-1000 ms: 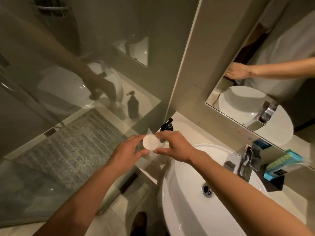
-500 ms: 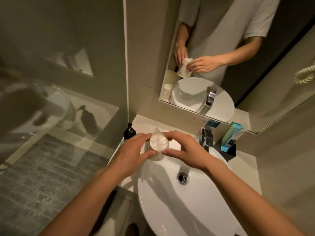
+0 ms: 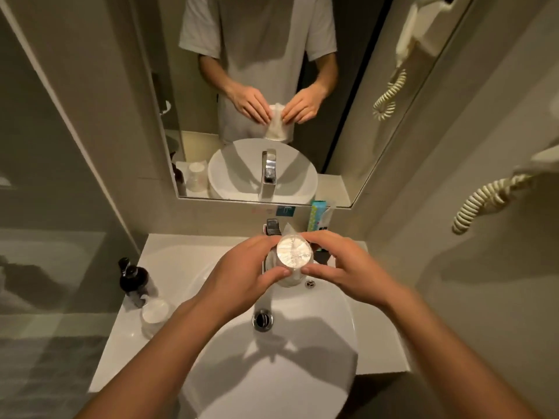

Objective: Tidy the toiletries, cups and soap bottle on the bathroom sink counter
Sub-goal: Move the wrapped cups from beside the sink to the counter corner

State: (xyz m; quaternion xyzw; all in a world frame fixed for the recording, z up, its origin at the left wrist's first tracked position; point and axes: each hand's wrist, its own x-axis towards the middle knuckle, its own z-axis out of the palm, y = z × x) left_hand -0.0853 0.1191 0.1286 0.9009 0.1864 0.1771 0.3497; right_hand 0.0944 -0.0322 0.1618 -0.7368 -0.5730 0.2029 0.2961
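Both hands hold 1 plastic-wrapped cup point(image 3: 293, 256) above the far part of the white sink point(image 3: 302, 367), just in front of the tap point(image 3: 272, 226). The left hand point(image 3: 242, 269) curls round the cup's left side and the right hand point(image 3: 348, 267) round its right; the thumbs meet on its near edge and the fingertips pinch the far rim. The wrap's loose end sticks up behind the cup.

A 2nd wrapped cup point(image 3: 155, 313) stands on the white counter point(image 3: 169, 246) at the left, just beside the near side of a dark pump soap bottle point(image 3: 133, 278) – no label can be read on it.

At the far right of the counter a teal box point(image 3: 316, 215) stands upright against the wall; its print is too small to read. A blue sticker point(image 3: 285, 210) under the mirror point(image 3: 332, 131) carries white marks – illegible. The drain point(image 3: 262, 319) shows below the hands.
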